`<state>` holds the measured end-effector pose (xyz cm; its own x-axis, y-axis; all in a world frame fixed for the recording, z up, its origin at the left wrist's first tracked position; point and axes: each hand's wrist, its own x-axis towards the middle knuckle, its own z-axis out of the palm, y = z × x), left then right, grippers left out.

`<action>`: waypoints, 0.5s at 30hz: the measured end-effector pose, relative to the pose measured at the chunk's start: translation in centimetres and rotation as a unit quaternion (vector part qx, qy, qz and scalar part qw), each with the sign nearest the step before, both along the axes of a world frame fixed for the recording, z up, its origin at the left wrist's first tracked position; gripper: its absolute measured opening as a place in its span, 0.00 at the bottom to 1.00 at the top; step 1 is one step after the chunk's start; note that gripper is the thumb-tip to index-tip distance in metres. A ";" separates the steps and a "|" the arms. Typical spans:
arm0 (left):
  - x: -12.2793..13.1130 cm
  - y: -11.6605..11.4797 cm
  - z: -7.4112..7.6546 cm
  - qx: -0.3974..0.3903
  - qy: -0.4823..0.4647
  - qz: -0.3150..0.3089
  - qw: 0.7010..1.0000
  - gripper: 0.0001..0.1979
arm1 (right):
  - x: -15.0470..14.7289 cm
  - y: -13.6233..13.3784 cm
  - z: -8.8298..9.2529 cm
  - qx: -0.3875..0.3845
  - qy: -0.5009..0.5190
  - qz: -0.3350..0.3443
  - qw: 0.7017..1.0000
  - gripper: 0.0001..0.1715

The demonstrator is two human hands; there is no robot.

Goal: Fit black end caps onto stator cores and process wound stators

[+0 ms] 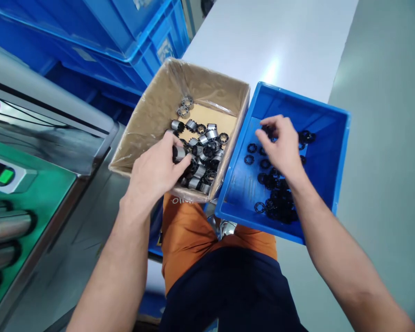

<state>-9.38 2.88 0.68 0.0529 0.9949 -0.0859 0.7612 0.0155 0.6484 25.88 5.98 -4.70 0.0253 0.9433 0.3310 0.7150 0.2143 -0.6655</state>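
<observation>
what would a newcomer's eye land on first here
Two open containers side by side: a lined cardboard box of silver sleeves at centre, a blue tray of black rings to its right. The left hand pinches one sleeve; the right hand reaches among the rings.

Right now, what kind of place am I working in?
Probably a factory parts station: stacked blue crates, a machine panel with buttons, and a box of metal sleeves.

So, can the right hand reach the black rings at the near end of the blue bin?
Probably yes: the right hand hovers inside the open blue bin, and the black rings lie uncovered beside its wrist.
</observation>
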 end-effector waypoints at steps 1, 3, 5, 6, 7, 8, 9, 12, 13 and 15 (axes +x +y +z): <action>-1.0 0.3 -0.2 0.005 0.034 0.000 0.999 0.24 | -0.4 -0.2 -0.5 -0.056 -0.075 -0.011 0.996 0.15; -2.2 1.4 -0.9 0.050 0.008 0.011 0.999 0.29 | -1.5 -0.8 -1.2 -0.158 -0.191 -0.025 0.968 0.19; -2.6 3.6 -1.6 0.113 -0.046 0.025 0.992 0.30 | -2.5 -1.5 -1.7 -0.206 -0.250 -0.028 0.946 0.26; -2.4 5.2 -1.9 0.133 -0.055 0.024 0.989 0.29 | -2.7 -1.8 -2.0 -0.212 -0.265 -0.022 0.940 0.28; -1.9 7.0 -2.2 0.140 -0.048 0.024 0.989 0.26 | -2.8 -2.1 -2.2 -0.213 -0.277 -0.015 0.937 0.31; -1.3 9.0 -2.4 0.132 -0.029 0.020 0.991 0.22 | -2.8 -2.3 -2.5 -0.219 -0.290 -0.003 0.932 0.34; -0.5 11.1 -2.7 0.116 -0.010 0.023 0.993 0.18 | -2.7 -2.6 -2.7 -0.225 -0.304 0.011 0.926 0.37; 2.0 16.9 -3.9 0.043 0.032 0.047 0.997 0.11 | -2.4 -3.0 -3.4 -0.239 -0.332 0.048 0.911 0.45; 2.7 18.4 -4.5 0.027 0.033 0.050 0.998 0.11 | -2.4 -3.0 -3.6 -0.243 -0.335 0.055 0.909 0.43; 3.4 20.5 -5.8 0.008 -0.012 0.021 1.000 0.14 | -2.6 -3.0 -3.9 -0.252 -0.328 0.062 0.908 0.37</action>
